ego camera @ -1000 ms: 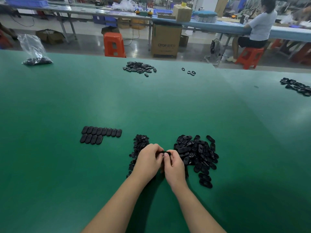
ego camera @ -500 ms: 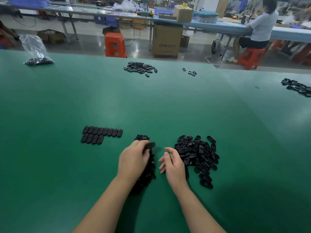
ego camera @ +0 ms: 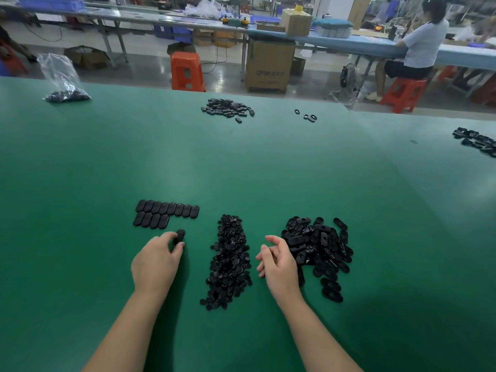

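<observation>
Your flat green table (ego camera: 241,170) carries: two rows of black oval plastic caps (ego camera: 166,214), a heap of small black plastic inserts (ego camera: 229,261), a heap of black oval plastic shells (ego camera: 319,242); far left, a clear plastic bag (ego camera: 64,84).

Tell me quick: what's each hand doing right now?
Left hand: pinching a black oval part.
Right hand: open, holding nothing.

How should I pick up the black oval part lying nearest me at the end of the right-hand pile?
Pinch the oval part across its narrow width, fingers on its two long edges, coming down from above. It lies flat on the green table at the near end of the right pile, so probably only its rim offers purchase. The right hand is closest.
</observation>
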`<move>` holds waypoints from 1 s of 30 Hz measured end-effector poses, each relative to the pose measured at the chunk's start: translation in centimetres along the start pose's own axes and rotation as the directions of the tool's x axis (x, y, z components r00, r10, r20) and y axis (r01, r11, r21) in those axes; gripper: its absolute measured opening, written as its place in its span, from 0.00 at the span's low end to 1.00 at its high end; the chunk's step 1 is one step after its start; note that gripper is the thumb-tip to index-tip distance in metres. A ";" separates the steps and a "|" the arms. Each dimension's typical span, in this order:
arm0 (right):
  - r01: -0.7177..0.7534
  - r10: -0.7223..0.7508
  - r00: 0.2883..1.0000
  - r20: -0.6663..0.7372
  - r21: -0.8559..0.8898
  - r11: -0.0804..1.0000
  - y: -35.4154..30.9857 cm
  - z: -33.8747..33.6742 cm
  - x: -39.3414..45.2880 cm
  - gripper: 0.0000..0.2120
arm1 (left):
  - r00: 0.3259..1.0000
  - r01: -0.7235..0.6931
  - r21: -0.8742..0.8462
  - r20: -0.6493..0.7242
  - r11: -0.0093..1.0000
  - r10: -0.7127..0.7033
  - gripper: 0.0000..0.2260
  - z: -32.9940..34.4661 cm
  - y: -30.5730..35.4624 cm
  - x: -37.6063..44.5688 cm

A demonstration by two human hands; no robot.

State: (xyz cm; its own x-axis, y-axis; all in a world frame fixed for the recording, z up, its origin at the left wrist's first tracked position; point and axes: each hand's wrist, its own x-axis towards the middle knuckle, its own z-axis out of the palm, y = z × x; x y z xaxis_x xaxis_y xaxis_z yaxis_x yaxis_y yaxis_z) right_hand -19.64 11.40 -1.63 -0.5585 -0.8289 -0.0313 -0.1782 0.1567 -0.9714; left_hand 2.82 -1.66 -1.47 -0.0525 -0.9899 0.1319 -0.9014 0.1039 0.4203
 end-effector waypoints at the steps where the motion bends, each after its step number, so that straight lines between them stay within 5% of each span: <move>1: 0.001 -0.001 1.000 0.000 -0.002 1.000 0.0 0.0 0.0 0.07 | 1.000 -0.022 0.021 0.005 1.000 0.021 0.12 0.0 0.0 -0.1; 12: 0.010 -0.010 1.000 0.003 -0.016 1.000 0.3 0.1 0.1 0.08 | 0.988 0.023 0.185 0.147 0.982 -0.050 0.22 0.0 0.7 1.3; 30: 0.017 -0.016 1.000 0.018 -0.038 0.999 0.6 0.1 0.1 0.08 | 0.984 0.081 0.115 0.150 0.990 -0.098 0.23 0.0 0.4 2.8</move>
State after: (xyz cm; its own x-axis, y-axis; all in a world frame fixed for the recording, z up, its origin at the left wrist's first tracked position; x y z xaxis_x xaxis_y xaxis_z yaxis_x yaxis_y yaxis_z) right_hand -19.75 11.33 -2.25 -0.5409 -0.8408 -0.0200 -0.2182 0.1632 -0.9622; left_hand 2.32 -4.41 -0.92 -0.0277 -0.9986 -0.0460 -0.9461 0.0113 0.3237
